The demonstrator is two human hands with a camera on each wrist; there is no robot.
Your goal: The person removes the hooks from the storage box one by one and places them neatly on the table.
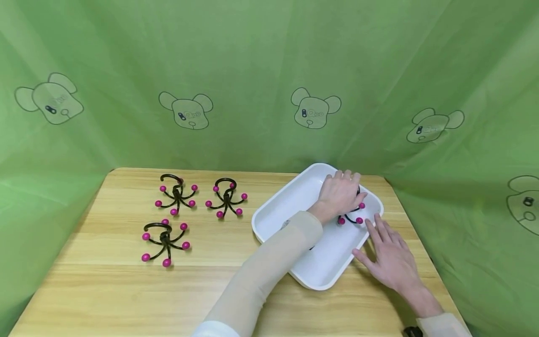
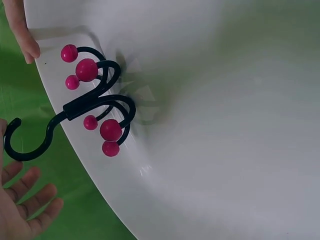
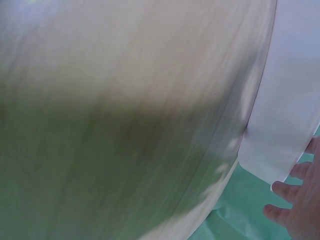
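My left hand (image 1: 338, 194) is over the far right end of a white tray (image 1: 290, 201), fingers extended. Below it is a black multi-arm hook with pink ball tips (image 2: 85, 105), partly hidden by the hand in the head view. In the left wrist view, the hook's curved end passes between thumb and loosely spread fingers; whether they touch it is hard to tell. The balled arms sit by the tray's wall. My right hand (image 1: 393, 257) is spread beside the tray's right side, its fingertips by the rim, holding nothing.
Three similar black hooks with pink balls stand on the wooden table's left half: back left (image 1: 177, 194), back middle (image 1: 227, 196) and nearer the front (image 1: 165, 241). Green cloth (image 1: 252, 56) hangs behind and beside the table. A small dark bit shows in the tray beside my left sleeve.
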